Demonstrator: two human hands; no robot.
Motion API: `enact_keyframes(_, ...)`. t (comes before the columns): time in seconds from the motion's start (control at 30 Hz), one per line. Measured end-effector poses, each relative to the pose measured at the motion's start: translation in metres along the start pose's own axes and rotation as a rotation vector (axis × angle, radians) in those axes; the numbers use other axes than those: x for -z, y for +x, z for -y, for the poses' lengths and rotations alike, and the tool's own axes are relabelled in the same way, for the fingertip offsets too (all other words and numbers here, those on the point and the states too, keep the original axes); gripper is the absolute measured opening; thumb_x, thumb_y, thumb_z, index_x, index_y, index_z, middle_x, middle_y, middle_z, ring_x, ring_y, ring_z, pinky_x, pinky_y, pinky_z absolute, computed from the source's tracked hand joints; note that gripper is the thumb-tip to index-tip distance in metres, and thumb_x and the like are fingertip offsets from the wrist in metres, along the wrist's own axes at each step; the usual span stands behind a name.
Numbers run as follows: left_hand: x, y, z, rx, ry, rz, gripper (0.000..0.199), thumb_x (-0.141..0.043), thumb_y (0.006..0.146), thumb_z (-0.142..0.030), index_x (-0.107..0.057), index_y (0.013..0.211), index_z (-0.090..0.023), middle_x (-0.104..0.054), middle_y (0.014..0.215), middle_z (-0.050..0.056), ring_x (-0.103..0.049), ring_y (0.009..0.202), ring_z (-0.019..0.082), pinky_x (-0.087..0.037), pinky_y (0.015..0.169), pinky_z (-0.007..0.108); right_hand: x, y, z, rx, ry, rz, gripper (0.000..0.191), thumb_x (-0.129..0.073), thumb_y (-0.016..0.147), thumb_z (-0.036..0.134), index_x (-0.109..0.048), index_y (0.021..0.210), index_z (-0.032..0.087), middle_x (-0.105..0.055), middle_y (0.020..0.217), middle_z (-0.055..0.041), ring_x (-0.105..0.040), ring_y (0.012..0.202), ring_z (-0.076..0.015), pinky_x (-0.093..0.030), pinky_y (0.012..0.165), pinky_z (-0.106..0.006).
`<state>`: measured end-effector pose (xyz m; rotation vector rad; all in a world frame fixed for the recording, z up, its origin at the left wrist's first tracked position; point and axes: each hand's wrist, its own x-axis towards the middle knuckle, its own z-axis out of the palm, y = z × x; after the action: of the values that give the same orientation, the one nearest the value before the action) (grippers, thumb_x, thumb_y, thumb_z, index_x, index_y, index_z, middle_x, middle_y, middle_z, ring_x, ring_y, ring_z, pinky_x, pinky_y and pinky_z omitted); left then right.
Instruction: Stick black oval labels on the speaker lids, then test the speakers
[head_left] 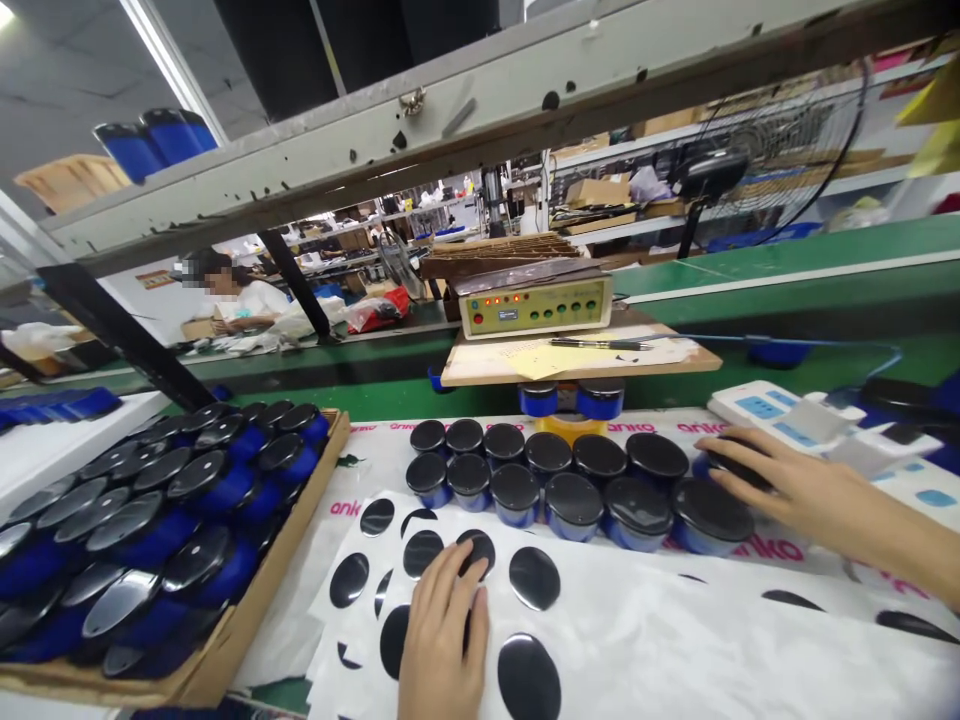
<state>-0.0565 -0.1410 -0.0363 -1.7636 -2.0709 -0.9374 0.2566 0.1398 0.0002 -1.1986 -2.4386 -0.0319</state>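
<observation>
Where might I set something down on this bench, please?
Bare room lies on the white sheets, right of the whole black discs, below the rows of black-topped blue cylinders. A strip of white covering shows between the cardboard tray and the sheets. Crowded: the packed tray, and the rows by the right hand.

right hand (pixel 799 487) apparently grips a black-topped jar (pixel 741 467).

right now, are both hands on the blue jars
No, only the right hand is on a blue jar; the left hand is over a sheet of black discs.
</observation>
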Motion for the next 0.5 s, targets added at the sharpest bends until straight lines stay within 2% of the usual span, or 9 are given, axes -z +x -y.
enact_keyframes(0.1, 0.000, 0.000, 0.000, 0.008, -0.019, 0.004, 0.031, -0.045, 0.091, -0.017, -0.056, 0.118, -0.026, -0.056, 0.127, 0.004, -0.047, 0.122, 0.022, -0.046, 0.095, 0.041, 0.005, -0.001, 0.002, 0.052, -0.063, 0.105, 0.044, -0.035, 0.092, 0.045, -0.058, 0.123, 0.024, -0.051, 0.129, -0.0112, -0.063, 0.096, -0.0191, -0.045, 0.053, -0.020)
enact_keyframes(0.2, 0.000, -0.002, 0.001, 0.012, -0.037, 0.005, 0.031, -0.045, 0.091, -0.017, -0.056, 0.119, -0.025, -0.056, 0.128, 0.004, -0.046, 0.123, 0.022, -0.045, 0.095, 0.041, 0.014, -0.003, 0.012, 0.050, -0.089, 0.118, 0.043, -0.031, 0.095, 0.043, -0.058, 0.123, 0.024, -0.049, 0.130, -0.0098, -0.060, 0.102, -0.0182, -0.045, 0.056, -0.019)
enact_keyframes(0.33, 0.000, -0.002, 0.001, 0.013, -0.037, 0.001, 0.031, -0.045, 0.091, -0.017, -0.058, 0.118, -0.024, -0.056, 0.127, 0.004, -0.047, 0.123, 0.023, -0.046, 0.095, 0.041, 0.018, -0.004, 0.022, 0.035, -0.116, 0.102, 0.045, -0.031, 0.095, 0.045, -0.058, 0.123, 0.024, -0.051, 0.127, -0.0083, -0.062, 0.096, -0.0166, -0.042, 0.055, -0.019)
enact_keyframes(0.5, 0.001, -0.001, 0.000, 0.021, -0.036, 0.006, 0.031, -0.045, 0.090, -0.017, -0.058, 0.118, -0.024, -0.056, 0.127, 0.005, -0.047, 0.122, 0.024, -0.046, 0.095, 0.042, 0.013, -0.001, 0.014, 0.039, -0.096, 0.093, 0.046, -0.030, 0.094, 0.047, -0.060, 0.120, 0.024, -0.052, 0.127, -0.0092, -0.062, 0.095, -0.0183, -0.043, 0.052, -0.020)
